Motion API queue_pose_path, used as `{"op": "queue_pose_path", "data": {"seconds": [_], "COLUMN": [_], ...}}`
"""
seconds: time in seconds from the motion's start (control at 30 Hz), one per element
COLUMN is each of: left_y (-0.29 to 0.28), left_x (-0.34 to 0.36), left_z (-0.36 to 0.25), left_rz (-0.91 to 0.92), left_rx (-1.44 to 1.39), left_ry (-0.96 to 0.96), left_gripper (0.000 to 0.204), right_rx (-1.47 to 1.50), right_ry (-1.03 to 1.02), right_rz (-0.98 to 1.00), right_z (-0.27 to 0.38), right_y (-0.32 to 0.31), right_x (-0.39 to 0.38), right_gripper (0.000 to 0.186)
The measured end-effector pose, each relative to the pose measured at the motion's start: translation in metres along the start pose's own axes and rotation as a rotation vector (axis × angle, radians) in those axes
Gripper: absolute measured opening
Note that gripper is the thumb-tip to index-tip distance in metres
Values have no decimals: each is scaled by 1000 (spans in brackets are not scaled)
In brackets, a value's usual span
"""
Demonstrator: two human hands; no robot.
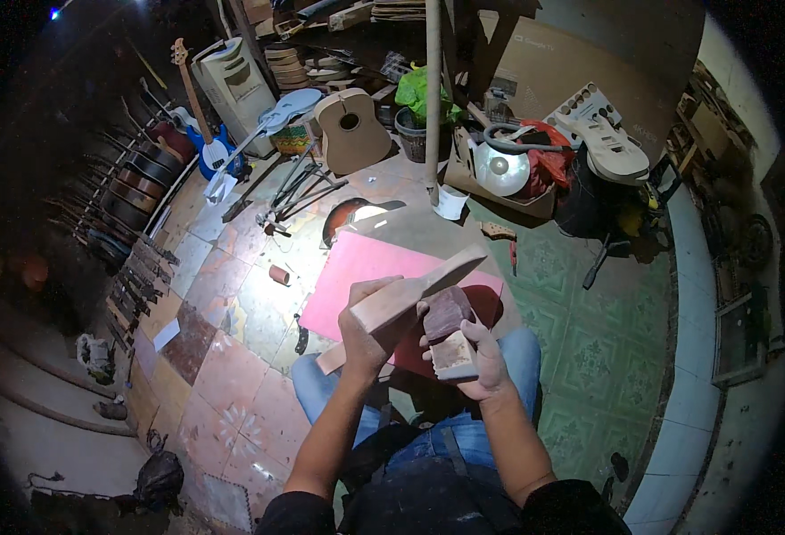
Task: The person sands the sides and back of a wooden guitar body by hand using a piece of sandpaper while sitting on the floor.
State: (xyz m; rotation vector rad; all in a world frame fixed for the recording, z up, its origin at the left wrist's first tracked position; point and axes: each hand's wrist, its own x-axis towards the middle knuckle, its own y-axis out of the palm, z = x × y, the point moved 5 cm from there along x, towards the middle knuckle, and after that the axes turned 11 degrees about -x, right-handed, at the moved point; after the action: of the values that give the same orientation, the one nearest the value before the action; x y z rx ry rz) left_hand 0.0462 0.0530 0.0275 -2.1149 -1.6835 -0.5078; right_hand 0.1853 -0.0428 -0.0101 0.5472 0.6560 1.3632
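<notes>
Dark clothing (428, 499) and blue jeans (524, 366) fill the six o'clock foreground as a seated person works with both bare hands at the center of the scene. The left hand (364, 343) keeps a closed grip on a long, pale wooden piece (392, 303), its narrower end pointing toward one o'clock. The right hand (491, 370), close by at four o'clock from the left, has its grip drawn in around a pale wooden block (455, 357) and a reddish-brown abrasive sheet (449, 310), thumb on one side and fingers on the other; whether the sheet touches the long piece cannot be told. Beneath the hands lies a pink sheet (357, 267), with a dark red rounded piece (486, 303) at its right end.

Out from the hands, a brown cylinder (278, 275) lies on the tiled floor (580, 357) near ten o'clock. Farther along that bearing stands a row of guitars (138, 183). An acoustic guitar body (350, 134) leans at eleven o'clock, a guitar headstock (498, 231) lies at one, and an unfinished guitar body (608, 147) rests between one and two.
</notes>
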Motion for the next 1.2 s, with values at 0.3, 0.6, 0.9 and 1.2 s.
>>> {"op": "queue_pose_path", "data": {"seconds": [0.3, 0.6, 0.9, 1.2], "left_y": [1, 12, 9, 27], "left_x": [-11, -17, -32, -27], "left_z": [7, -9, -6, -4], "left_rz": [-13, 108, 104, 124], "left_rx": [-126, -110, -135, -28], "left_ry": [-84, -64, -208, -143], "left_gripper": [48, 44, 33, 38], "right_rx": [-22, -839, -1114, -1098], "right_ry": [16, -240, -206, -204], "right_rz": [-100, -289, -140, -198], "right_z": [9, 38, 67, 83], "right_y": [1, -34, 32, 25], "right_x": [-2, 27, 4, 11], "right_gripper": [41, 37, 34, 34]}}
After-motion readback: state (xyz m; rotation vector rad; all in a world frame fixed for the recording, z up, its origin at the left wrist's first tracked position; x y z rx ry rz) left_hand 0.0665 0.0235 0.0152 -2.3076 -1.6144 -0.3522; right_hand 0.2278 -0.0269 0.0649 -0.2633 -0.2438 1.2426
